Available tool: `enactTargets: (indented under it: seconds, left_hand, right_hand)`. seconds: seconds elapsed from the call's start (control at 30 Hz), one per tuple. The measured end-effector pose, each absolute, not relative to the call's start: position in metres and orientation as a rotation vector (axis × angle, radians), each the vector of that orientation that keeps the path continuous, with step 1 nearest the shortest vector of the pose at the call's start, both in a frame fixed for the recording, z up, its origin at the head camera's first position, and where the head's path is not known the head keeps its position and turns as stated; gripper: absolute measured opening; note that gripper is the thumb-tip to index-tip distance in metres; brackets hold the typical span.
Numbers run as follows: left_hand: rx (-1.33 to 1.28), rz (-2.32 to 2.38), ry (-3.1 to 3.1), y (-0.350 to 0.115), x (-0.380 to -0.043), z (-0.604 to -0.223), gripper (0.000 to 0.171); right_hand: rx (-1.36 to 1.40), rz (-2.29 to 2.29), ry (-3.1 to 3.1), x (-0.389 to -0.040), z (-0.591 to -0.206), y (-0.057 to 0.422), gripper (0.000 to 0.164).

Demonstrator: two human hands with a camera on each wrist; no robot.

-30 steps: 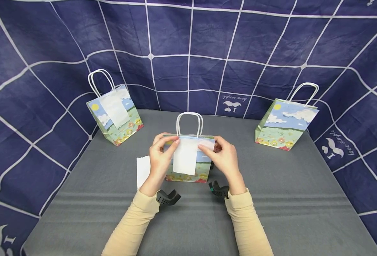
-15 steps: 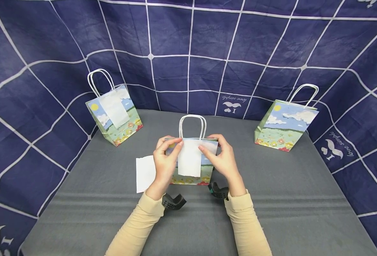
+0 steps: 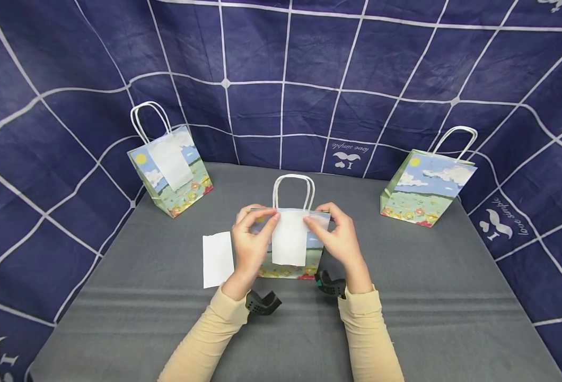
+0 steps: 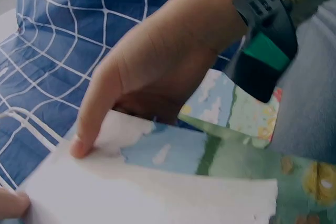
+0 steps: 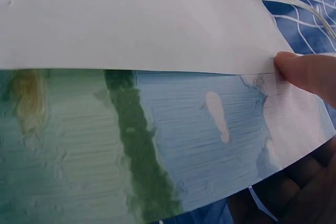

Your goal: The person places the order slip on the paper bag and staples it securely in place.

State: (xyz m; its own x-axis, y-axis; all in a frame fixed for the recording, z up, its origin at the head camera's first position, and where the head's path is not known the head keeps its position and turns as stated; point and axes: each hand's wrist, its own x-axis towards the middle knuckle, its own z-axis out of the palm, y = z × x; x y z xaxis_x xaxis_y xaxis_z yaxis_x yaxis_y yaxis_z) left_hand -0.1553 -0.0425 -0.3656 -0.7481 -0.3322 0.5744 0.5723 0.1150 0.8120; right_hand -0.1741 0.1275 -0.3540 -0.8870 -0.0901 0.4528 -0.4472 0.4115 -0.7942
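A small paper gift bag (image 3: 288, 270), printed with sky, grass and flowers, is upright in the middle. A white strip of paper (image 3: 289, 244) lies against its front, top end just below the white handles. My left hand (image 3: 251, 241) grips the bag's upper left edge, its thumb on the strip's top left corner. My right hand (image 3: 340, 239) grips the upper right edge, thumb at the strip's right corner. Fingers of the right hand (image 5: 294, 187) are behind the bag wall. In the left wrist view, the right thumb (image 4: 80, 145) presses the paper strip (image 4: 147, 198).
A matching bag (image 3: 176, 175) with a white strip on its front stands at the back left. Another bag (image 3: 426, 183), without a strip, stands at the back right. A loose white paper (image 3: 217, 260) lies left of my left hand on the grey cloth (image 3: 433, 307).
Both hands and the middle bag with its strip have shifted slightly right and nearer to me. More of the loose white paper now shows. The outer bags have not moved.
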Motion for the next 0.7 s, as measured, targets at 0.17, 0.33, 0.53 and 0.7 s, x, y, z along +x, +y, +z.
enactTargets:
  seconds: [0.17, 0.33, 0.53, 0.7]
  left_hand:
    - [-0.254, -1.729, -1.688, -0.045, -0.160, -0.370, 0.033]
    - [-0.355, -1.798, -1.724, -0.057, -0.169, -0.376, 0.051]
    - [-0.404, -1.915, -1.899, -0.074, -0.178, -0.381, 0.030]
    - [-0.339, -2.092, -1.903, -0.076, -0.180, -0.384, 0.020]
  right_hand:
    - [0.466, 1.476, -2.335, -0.169, -0.346, 0.125, 0.017]
    - [0.480, 1.518, -2.315, -0.171, -0.349, 0.124, 0.016]
    - [0.501, 1.530, -2.309, -0.173, -0.353, 0.124, 0.017]
    - [0.521, 1.532, -2.308, -0.174, -0.354, 0.124, 0.017]
